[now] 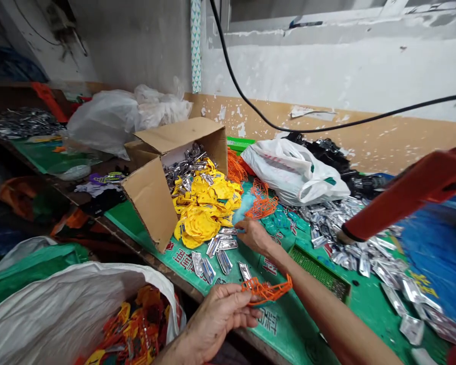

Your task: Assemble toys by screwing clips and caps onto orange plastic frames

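My left hand (222,317) is closed around one end of an orange plastic lattice piece (269,290), held above the front edge of the table. Farther forward, my right hand (255,236) has its fingers bent together beside small silver pieces (226,244); what is in the fingertips, if anything, is too small to name. More silver pieces (203,267) lie loose on the green sheet. Yellow plastic pieces (201,218) spill from a cardboard box (152,203) just left of my right hand. Beyond that hand are orange lattice pieces (263,200) and teal pieces (281,221).
A red metal arm (410,195) slants over a large silver heap (342,228) at right. Near my right forearm is a green basket (319,274). A white plastic bag (292,170) rests behind. At lower left, a white sack (79,294) holds orange and yellow pieces.
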`<state>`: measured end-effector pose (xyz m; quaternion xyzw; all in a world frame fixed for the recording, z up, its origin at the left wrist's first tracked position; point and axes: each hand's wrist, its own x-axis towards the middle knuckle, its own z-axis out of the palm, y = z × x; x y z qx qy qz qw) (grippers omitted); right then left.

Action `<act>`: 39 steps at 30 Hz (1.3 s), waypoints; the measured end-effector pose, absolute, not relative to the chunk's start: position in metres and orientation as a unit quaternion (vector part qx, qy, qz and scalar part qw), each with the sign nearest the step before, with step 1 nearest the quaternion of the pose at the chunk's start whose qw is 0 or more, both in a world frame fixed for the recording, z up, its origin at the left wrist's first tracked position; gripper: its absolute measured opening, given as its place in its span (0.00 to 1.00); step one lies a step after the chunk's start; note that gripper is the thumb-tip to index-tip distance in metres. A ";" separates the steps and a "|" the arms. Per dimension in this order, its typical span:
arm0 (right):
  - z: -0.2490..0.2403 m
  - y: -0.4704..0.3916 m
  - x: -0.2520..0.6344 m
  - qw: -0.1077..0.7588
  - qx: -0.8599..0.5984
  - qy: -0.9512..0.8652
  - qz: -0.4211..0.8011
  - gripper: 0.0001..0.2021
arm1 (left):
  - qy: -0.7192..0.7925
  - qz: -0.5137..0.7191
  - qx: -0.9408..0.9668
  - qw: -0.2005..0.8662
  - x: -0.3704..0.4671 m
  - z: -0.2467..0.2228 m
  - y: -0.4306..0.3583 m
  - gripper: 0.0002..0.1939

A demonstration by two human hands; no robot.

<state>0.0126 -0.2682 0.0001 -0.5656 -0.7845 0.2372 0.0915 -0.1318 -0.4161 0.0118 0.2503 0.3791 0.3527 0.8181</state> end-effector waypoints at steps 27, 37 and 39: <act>0.034 -0.401 0.097 0.501 -0.508 -0.568 0.411 0.09 | 0.445 0.341 0.339 0.756 -0.106 0.022 -0.406 0.17; 0.026 -0.456 0.108 0.469 -0.536 -0.696 0.091 0.08 | 0.454 0.373 0.363 0.723 -0.082 0.029 -0.413 0.15; 0.023 -0.460 0.104 0.464 -0.553 -0.690 0.050 0.09 | 0.452 0.367 0.368 0.725 -0.079 0.028 -0.415 0.14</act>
